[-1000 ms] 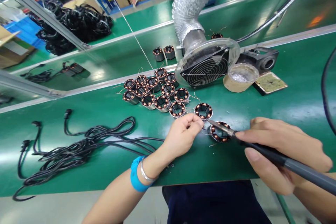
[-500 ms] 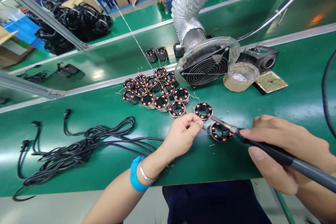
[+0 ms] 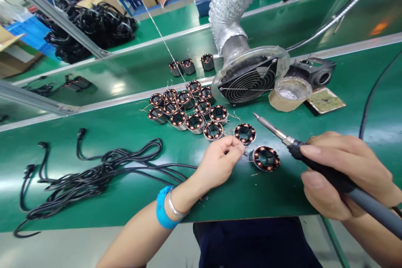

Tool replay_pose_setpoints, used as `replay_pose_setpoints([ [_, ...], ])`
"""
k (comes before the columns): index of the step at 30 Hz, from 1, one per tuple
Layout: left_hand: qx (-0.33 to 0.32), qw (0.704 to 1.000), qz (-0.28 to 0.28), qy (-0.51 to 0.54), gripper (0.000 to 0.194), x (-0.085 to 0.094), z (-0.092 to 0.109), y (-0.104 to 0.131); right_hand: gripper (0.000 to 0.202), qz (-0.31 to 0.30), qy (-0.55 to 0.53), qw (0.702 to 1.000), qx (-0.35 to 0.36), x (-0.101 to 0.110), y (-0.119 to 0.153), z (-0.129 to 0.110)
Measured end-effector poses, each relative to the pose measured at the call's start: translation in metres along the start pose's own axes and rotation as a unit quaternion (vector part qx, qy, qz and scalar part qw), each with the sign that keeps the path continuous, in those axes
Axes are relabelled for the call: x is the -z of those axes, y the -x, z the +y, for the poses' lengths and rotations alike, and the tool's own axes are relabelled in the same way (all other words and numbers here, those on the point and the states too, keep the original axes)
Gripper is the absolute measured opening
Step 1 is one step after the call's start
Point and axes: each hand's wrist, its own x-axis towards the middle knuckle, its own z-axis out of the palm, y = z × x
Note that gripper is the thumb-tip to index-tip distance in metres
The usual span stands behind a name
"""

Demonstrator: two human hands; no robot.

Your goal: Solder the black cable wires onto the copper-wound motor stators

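Note:
My right hand (image 3: pixel 348 171) is wrapped round the dark handle of a soldering iron (image 3: pixel 273 127), whose metal tip points up and left, touching nothing. Thumb and fingers pinched, my left hand (image 3: pixel 221 161) is closed just left of two copper-wound stator rings; a short dark wire end shows by the fingertips. One ring (image 3: pixel 244 133) lies above those fingertips, the other (image 3: pixel 266 158) to their right. A cluster of similar stators (image 3: pixel 194 122) stands behind my left hand. Black cables (image 3: pixel 94 176) run from the left toward my left wrist.
A fan (image 3: pixel 249 81) with a silver duct (image 3: pixel 224 8) stands behind the stators. Right of it are a round tub (image 3: pixel 290 94), a dark metal holder (image 3: pixel 317 73) and a sponge tray (image 3: pixel 325 100). More stators (image 3: pixel 187 66) sit on the ledge behind. A person's dark clothing shows at the top.
The soldering iron has lifted off the upper ring and moved up and slightly right with my right hand. My left hand stays pinched in nearly the same place. The other person's hand is no longer visible.

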Motion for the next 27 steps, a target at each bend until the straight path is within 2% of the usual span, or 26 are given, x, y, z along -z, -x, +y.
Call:
replay_pose_setpoints([
  [3, 0.001, 1.000, -0.008, 0.004, 0.023, -0.001, 0.001, 0.000, 0.051, 0.016, -0.010, 1.000, -0.020, -0.002, 0.004, -0.002],
  [6, 0.001, 1.000, -0.031, -0.001, 0.024, 0.002, 0.003, 0.001, 0.047, 0.008, 0.013, 0.997, -0.080, -0.007, 0.005, -0.004],
  [9, -0.012, 0.996, -0.081, -0.026, 0.025, 0.007, 0.006, 0.003, 0.029, -0.075, 0.024, 0.992, -0.102, -0.016, 0.002, -0.003],
  [11, -0.028, 0.993, -0.110, -0.039, 0.027, 0.010, 0.007, 0.006, 0.021, -0.127, -0.003, 0.988, -0.092, -0.022, -0.002, -0.001],
  [16, -0.031, 0.987, -0.144, -0.064, 0.029, 0.017, 0.011, 0.010, 0.020, -0.181, -0.013, 0.982, -0.059, -0.031, -0.006, 0.001],
  [21, -0.058, 0.980, -0.120, -0.147, 0.022, 0.018, 0.017, 0.010, 0.028, -0.185, -0.007, 0.981, -0.056, -0.027, -0.003, 0.001],
  [24, -0.017, 0.991, -0.107, -0.073, 0.024, 0.015, 0.014, 0.007, 0.029, -0.182, -0.009, 0.982, -0.053, -0.024, -0.003, 0.000],
  [27, 0.008, 0.996, -0.090, -0.011, 0.027, 0.011, 0.010, 0.004, 0.024, -0.175, -0.007, 0.980, -0.093, -0.023, -0.003, -0.002],
])
